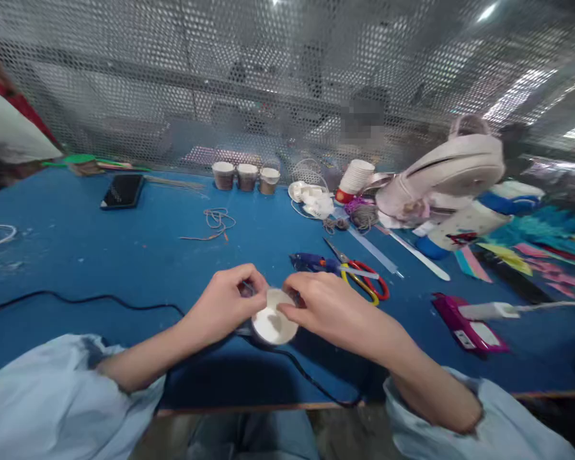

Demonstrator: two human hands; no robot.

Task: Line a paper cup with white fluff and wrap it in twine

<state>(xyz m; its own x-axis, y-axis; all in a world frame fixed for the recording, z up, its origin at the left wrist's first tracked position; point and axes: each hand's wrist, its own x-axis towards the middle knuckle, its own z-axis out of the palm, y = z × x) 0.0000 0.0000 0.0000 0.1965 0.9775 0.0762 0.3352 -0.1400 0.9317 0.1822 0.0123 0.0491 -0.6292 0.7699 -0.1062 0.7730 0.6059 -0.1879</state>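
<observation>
Both my hands meet over the near middle of the blue table (124, 255). Between them is a small white paper cup (274, 319), tipped so its open mouth faces me. My left hand (225, 306) pinches the cup's left rim with curled fingers. My right hand (326, 308) grips its right side, thumb on the rim. A black cable (76, 298) runs across the table under my hands.
Scissors with red and yellow handles (364, 281) and a blue tool (309, 262) lie just beyond my hands. A phone (123, 190), three brown cups (246, 176), stacked white cups (357, 177), a pink device (467, 326), coloured paper (531, 249) and a perforated screen (268, 83) stand farther off.
</observation>
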